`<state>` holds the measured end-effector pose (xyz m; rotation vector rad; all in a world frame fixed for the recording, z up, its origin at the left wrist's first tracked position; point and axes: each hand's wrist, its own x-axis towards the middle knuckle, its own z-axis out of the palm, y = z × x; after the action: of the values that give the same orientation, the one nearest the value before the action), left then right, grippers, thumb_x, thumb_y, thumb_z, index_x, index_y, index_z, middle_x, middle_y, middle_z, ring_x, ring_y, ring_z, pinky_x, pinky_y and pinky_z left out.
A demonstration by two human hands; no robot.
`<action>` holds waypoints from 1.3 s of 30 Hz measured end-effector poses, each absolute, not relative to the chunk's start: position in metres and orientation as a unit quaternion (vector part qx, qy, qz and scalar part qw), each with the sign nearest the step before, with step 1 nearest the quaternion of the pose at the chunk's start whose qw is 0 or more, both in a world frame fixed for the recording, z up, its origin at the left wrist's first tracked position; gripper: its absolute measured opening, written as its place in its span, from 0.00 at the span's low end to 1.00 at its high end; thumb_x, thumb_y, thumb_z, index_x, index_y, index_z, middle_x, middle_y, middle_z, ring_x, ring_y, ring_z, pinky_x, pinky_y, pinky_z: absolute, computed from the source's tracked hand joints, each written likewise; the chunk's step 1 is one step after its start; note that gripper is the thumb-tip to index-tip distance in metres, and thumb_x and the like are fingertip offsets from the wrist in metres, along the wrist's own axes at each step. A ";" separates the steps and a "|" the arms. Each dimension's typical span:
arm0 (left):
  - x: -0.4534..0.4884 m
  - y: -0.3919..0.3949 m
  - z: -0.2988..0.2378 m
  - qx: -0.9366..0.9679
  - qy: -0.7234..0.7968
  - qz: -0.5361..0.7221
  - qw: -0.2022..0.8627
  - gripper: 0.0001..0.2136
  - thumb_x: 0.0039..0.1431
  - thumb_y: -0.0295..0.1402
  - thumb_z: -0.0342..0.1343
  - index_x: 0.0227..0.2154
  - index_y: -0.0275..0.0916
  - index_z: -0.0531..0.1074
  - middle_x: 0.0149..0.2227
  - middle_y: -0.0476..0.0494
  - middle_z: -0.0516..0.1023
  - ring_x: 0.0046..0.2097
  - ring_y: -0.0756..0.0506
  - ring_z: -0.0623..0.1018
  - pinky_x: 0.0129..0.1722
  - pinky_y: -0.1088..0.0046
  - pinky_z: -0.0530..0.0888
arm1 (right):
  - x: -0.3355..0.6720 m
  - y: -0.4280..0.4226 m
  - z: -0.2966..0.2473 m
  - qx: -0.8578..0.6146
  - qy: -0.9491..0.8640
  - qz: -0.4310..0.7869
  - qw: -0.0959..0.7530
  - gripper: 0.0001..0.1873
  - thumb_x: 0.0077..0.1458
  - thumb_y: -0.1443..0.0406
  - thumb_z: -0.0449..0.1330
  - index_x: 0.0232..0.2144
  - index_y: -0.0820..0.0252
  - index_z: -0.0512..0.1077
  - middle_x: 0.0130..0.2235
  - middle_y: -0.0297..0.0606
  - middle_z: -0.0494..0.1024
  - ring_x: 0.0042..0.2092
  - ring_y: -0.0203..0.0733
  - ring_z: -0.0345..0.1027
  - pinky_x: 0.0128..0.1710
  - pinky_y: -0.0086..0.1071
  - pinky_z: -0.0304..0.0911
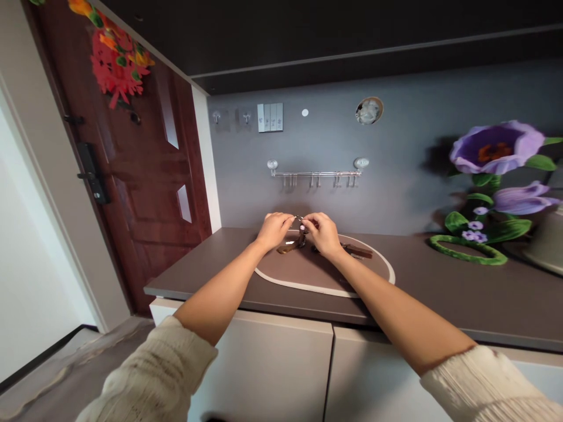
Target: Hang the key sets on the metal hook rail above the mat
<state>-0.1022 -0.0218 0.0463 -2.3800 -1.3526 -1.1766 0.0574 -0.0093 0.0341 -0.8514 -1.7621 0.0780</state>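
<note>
Pinching a small key ring point(299, 221) between left hand point(275, 230) and right hand point(323, 234) (fingertips closed on it); liable to drop onto tray point(303, 271) with any slackening.

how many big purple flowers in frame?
2. One open bloom high on the right; one closed bud just below it. More could lie past the right edge.

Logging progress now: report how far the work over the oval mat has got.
Done: nothing plainly finished shows. In hand: left hand and right hand pinch a small metal piece between them, a brown strap hanging from it over the oval mat. Left: another brown piece lies untouched on the mat beside the right wrist.
</note>
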 end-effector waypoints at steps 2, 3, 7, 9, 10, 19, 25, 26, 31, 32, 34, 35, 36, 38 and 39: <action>-0.103 -0.022 0.046 -0.799 -0.449 -0.393 0.076 0.16 0.60 0.35 0.38 0.30 0.38 0.72 0.32 0.47 0.76 0.36 0.49 0.72 0.42 0.73 0.64 | 0.058 -0.009 0.035 -0.362 -0.740 0.045 0.565 0.08 0.50 0.63 0.52 0.25 0.60 0.69 0.30 0.38 0.71 0.33 0.38 0.63 0.36 0.32 0.57; -0.104 -0.021 0.046 -0.800 -0.445 -0.397 0.066 0.16 0.61 0.35 0.38 0.30 0.38 0.72 0.31 0.48 0.76 0.35 0.50 0.72 0.41 0.74 0.64 | 0.059 -0.008 0.035 -0.363 -0.736 0.056 0.569 0.09 0.50 0.63 0.52 0.25 0.60 0.69 0.29 0.38 0.71 0.33 0.38 0.63 0.36 0.32 0.57; -0.105 -0.019 0.043 -0.800 -0.433 -0.415 0.012 0.17 0.60 0.36 0.38 0.28 0.37 0.71 0.30 0.49 0.76 0.34 0.51 0.72 0.39 0.76 0.65 | 0.061 -0.004 0.034 -0.354 -0.717 0.134 0.585 0.09 0.49 0.60 0.53 0.25 0.60 0.68 0.27 0.36 0.71 0.31 0.37 0.63 0.35 0.31 0.58; -0.104 -0.018 0.041 -0.800 -0.432 -0.416 -0.019 0.17 0.60 0.37 0.38 0.28 0.37 0.70 0.30 0.49 0.76 0.33 0.51 0.72 0.37 0.77 0.65 | 0.061 -0.002 0.033 -0.348 -0.704 0.178 0.593 0.10 0.48 0.59 0.54 0.26 0.61 0.68 0.26 0.35 0.71 0.29 0.36 0.63 0.34 0.31 0.58; -0.104 -0.018 0.040 -0.800 -0.430 -0.416 -0.037 0.16 0.59 0.37 0.39 0.29 0.37 0.70 0.31 0.48 0.76 0.33 0.51 0.72 0.36 0.77 0.66 | 0.061 0.000 0.032 -0.345 -0.696 0.198 0.598 0.10 0.47 0.59 0.54 0.26 0.61 0.68 0.25 0.34 0.71 0.29 0.36 0.62 0.33 0.31 0.58; -0.100 -0.015 0.036 -0.804 -0.405 -0.432 -0.051 0.12 0.58 0.34 0.42 0.35 0.38 0.70 0.36 0.47 0.75 0.38 0.50 0.72 0.39 0.75 0.67 | 0.060 0.001 0.035 -0.313 -0.642 0.329 0.618 0.17 0.39 0.54 0.60 0.25 0.61 0.68 0.23 0.31 0.68 0.26 0.32 0.60 0.30 0.30 0.58; -0.105 -0.005 0.035 -0.752 -0.458 -0.472 0.054 0.13 0.59 0.33 0.40 0.33 0.37 0.70 0.35 0.44 0.74 0.38 0.48 0.71 0.41 0.72 0.66 | 0.058 0.004 0.037 -0.318 -0.631 0.342 0.619 0.19 0.37 0.52 0.62 0.25 0.62 0.68 0.22 0.31 0.68 0.25 0.32 0.60 0.30 0.29 0.58; -0.106 -0.004 0.035 -0.741 -0.471 -0.473 0.068 0.13 0.59 0.33 0.40 0.33 0.37 0.70 0.34 0.44 0.73 0.38 0.48 0.71 0.40 0.72 0.66 | 0.057 0.004 0.039 -0.321 -0.632 0.339 0.619 0.19 0.37 0.52 0.61 0.25 0.62 0.68 0.22 0.31 0.68 0.25 0.32 0.60 0.30 0.29 0.58; -0.110 -0.003 0.036 -0.706 -0.521 -0.469 0.100 0.13 0.60 0.32 0.40 0.34 0.38 0.70 0.36 0.43 0.73 0.39 0.48 0.71 0.41 0.72 0.66 | 0.051 0.009 0.052 -0.328 -0.647 0.317 0.611 0.20 0.36 0.51 0.61 0.24 0.62 0.68 0.22 0.32 0.69 0.25 0.32 0.60 0.29 0.29 0.57; -0.111 -0.002 0.036 -0.702 -0.526 -0.469 0.102 0.13 0.60 0.32 0.39 0.35 0.38 0.69 0.36 0.43 0.73 0.39 0.48 0.71 0.41 0.72 0.65 | 0.049 0.011 0.055 -0.328 -0.649 0.314 0.611 0.20 0.36 0.51 0.61 0.24 0.62 0.67 0.22 0.31 0.69 0.25 0.32 0.60 0.28 0.29 0.57; -0.113 -0.002 0.037 -0.693 -0.536 -0.471 0.103 0.13 0.60 0.32 0.39 0.35 0.39 0.69 0.37 0.43 0.74 0.40 0.48 0.71 0.41 0.72 0.65 | 0.044 0.017 0.062 -0.328 -0.648 0.309 0.614 0.20 0.36 0.51 0.61 0.23 0.62 0.67 0.22 0.31 0.68 0.24 0.31 0.59 0.27 0.28 0.57; -0.113 -0.002 0.038 -0.687 -0.542 -0.473 0.103 0.13 0.60 0.32 0.39 0.35 0.39 0.69 0.37 0.43 0.74 0.40 0.48 0.71 0.41 0.72 0.65 | 0.041 0.020 0.065 -0.329 -0.646 0.307 0.616 0.19 0.36 0.51 0.61 0.23 0.62 0.67 0.21 0.31 0.68 0.24 0.31 0.59 0.26 0.28 0.57; -0.114 -0.001 0.038 -0.681 -0.548 -0.475 0.101 0.13 0.60 0.32 0.38 0.36 0.39 0.69 0.38 0.43 0.74 0.41 0.48 0.71 0.41 0.72 0.65 | 0.037 0.023 0.069 -0.331 -0.644 0.307 0.618 0.19 0.36 0.51 0.60 0.23 0.62 0.67 0.21 0.30 0.68 0.23 0.31 0.59 0.26 0.28 0.56; -0.116 0.000 0.039 -0.669 -0.562 -0.476 0.100 0.13 0.60 0.32 0.38 0.36 0.39 0.69 0.38 0.43 0.74 0.41 0.48 0.72 0.41 0.73 0.65 | 0.030 0.030 0.075 -0.337 -0.638 0.307 0.621 0.18 0.37 0.52 0.60 0.23 0.62 0.67 0.19 0.30 0.67 0.22 0.31 0.58 0.24 0.27 0.56; -0.117 0.001 0.039 -0.665 -0.568 -0.475 0.100 0.13 0.60 0.32 0.38 0.35 0.39 0.69 0.38 0.43 0.74 0.40 0.48 0.72 0.41 0.73 0.65 | 0.026 0.034 0.078 -0.341 -0.634 0.307 0.623 0.18 0.37 0.53 0.60 0.23 0.62 0.67 0.19 0.30 0.67 0.21 0.31 0.58 0.24 0.27 0.56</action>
<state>-0.1171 0.0009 0.0391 -1.9652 -1.6778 -1.4048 0.0262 0.0342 0.0779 -0.7823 -1.4553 0.7044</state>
